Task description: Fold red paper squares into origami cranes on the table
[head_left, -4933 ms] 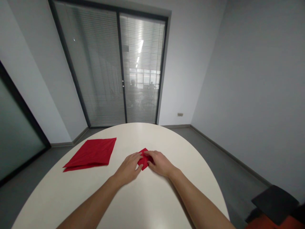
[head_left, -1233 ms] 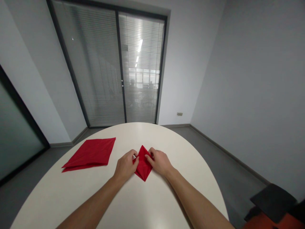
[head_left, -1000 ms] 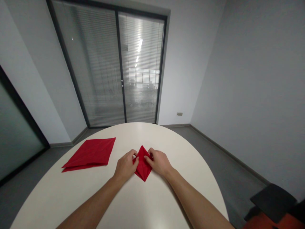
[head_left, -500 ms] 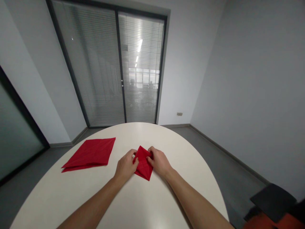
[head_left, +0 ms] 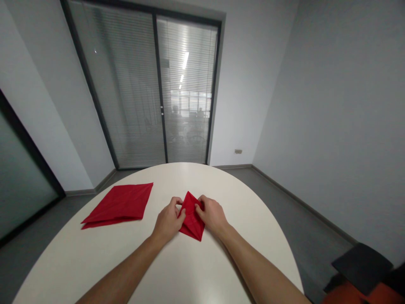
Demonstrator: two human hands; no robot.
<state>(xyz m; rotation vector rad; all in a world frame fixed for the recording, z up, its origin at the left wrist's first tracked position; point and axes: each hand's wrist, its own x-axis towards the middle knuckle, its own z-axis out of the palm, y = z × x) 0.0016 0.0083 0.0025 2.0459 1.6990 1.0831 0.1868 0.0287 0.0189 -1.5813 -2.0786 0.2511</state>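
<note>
1. Left hand [head_left: 169, 217] and right hand [head_left: 212, 214] pinch opposite sides of one small folded red sheet [head_left: 191, 221], about midway between the left and right edges of one round white tabletop [head_left: 177, 270].
2. One larger folded red sheet [head_left: 122, 202] lies near its left edge.
3. Beyond the far edge: two glass panels [head_left: 136, 93], one wall plate [head_left: 238, 151].

Beyond the small red piece [head_left: 192, 220], tabletop [head_left: 187, 175] lies open; left hand [head_left: 167, 218], right hand [head_left: 213, 214] and (farther left) folded sheet [head_left: 122, 202] bar its sides.
</note>
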